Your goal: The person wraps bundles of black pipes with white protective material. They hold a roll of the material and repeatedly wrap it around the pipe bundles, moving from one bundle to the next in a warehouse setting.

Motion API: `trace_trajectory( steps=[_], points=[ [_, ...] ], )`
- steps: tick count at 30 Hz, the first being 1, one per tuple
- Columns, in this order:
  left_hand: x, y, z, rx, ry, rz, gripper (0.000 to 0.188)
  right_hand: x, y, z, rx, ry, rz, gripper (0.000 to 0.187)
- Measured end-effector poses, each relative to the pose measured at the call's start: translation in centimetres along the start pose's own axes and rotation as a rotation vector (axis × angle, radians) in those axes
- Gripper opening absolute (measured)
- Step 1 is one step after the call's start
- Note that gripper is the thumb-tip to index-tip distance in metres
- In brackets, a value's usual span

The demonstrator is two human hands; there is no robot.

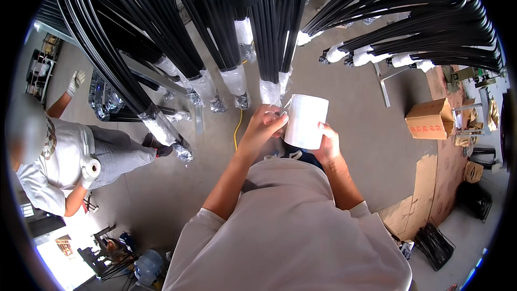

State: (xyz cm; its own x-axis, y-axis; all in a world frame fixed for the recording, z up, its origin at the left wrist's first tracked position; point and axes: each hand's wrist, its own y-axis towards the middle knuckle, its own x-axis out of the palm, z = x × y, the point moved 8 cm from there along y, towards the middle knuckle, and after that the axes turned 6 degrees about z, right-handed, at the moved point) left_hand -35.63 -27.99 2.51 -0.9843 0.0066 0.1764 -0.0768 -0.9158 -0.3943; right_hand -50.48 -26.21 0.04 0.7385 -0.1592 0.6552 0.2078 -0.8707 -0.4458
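A wide white roll of wrapping film (pixel 308 122) is held upright in front of my waist. My right hand (pixel 327 144) grips it from the right, thumb on its side and fingers behind. On the roll's other side, my left hand (pixel 265 125) is closed in a pinch, with a thin whitish strand of film running between its fingertips and the roll's upper left edge. Just beyond my hands hangs a bundle of black tubes (pixel 267 48), its lower end wrapped in a white film sleeve (pixel 270 90).
More black tube bundles (pixel 137 27) with wrapped ends hang left and right (pixel 409 27). At the left, a co-worker (pixel 59 151) in white gloves holds another film roll (pixel 92 168). A cardboard box (pixel 431 119) stands right. A yellow cord (pixel 237 129) crosses the floor.
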Motion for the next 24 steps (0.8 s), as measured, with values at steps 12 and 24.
trace_trajectory(
  steps=[12, 24],
  points=[
    [-1.0, 2.0, 0.8, 0.205, -0.098, 0.134, 0.022, 0.5, 2.0, 0.7, 0.021, 0.253, -0.135, 0.060],
    [-7.9, 14.2, -6.4, 0.306, -0.587, 0.529, 0.018, 3.0, 5.1, -3.1, -0.810, -0.959, 0.538, 0.078]
  ],
)
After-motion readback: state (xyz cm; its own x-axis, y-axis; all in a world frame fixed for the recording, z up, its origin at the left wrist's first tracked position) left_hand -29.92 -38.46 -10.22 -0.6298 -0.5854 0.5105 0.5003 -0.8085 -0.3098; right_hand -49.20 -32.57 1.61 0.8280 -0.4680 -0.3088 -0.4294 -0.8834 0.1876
